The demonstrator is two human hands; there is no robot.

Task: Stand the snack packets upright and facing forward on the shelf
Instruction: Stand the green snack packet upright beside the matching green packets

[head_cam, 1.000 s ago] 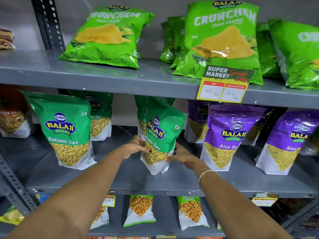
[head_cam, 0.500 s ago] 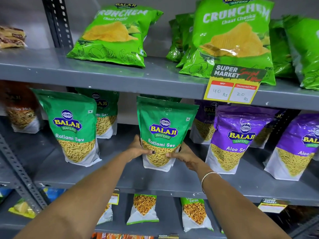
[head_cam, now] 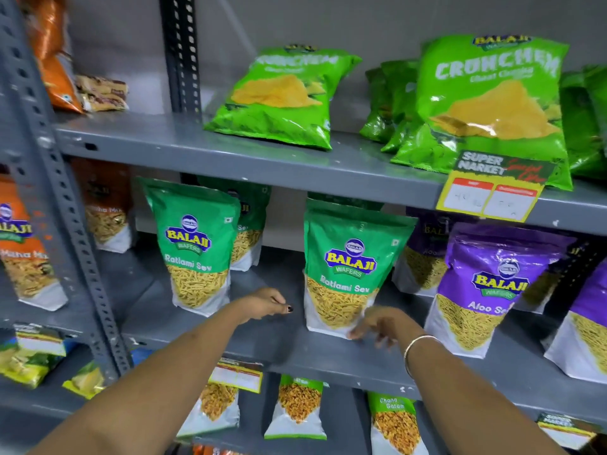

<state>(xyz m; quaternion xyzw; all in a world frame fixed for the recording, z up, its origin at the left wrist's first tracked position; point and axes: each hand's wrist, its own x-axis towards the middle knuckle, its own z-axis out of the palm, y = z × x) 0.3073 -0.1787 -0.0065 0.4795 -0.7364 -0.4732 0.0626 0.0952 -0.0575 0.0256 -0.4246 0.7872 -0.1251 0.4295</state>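
Note:
A green Ratlami Sev packet [head_cam: 349,264] stands upright on the grey middle shelf [head_cam: 289,343], its front facing me. My left hand [head_cam: 267,303] hovers just left of it, fingers loosely curled, a small gap between them and the packet. My right hand [head_cam: 377,325] is at the packet's lower right corner, fingers spread, holding nothing; whether a fingertip still touches the corner I cannot tell. A second green Ratlami Sev packet [head_cam: 195,244] stands upright further left. A purple Aloo Sev packet [head_cam: 492,287] stands to the right.
Green Crunchem chip bags [head_cam: 282,96] lie tilted on the upper shelf, beside a yellow price tag [head_cam: 489,192]. Orange mix packets [head_cam: 23,254] sit beyond the perforated upright post [head_cam: 62,205] on the left. Smaller packets [head_cam: 297,408] stand on the lower shelf.
Both hands have come off the middle Ratlami Sev packet, which now stands by itself. The view has shifted so the shelf contents sit further right.

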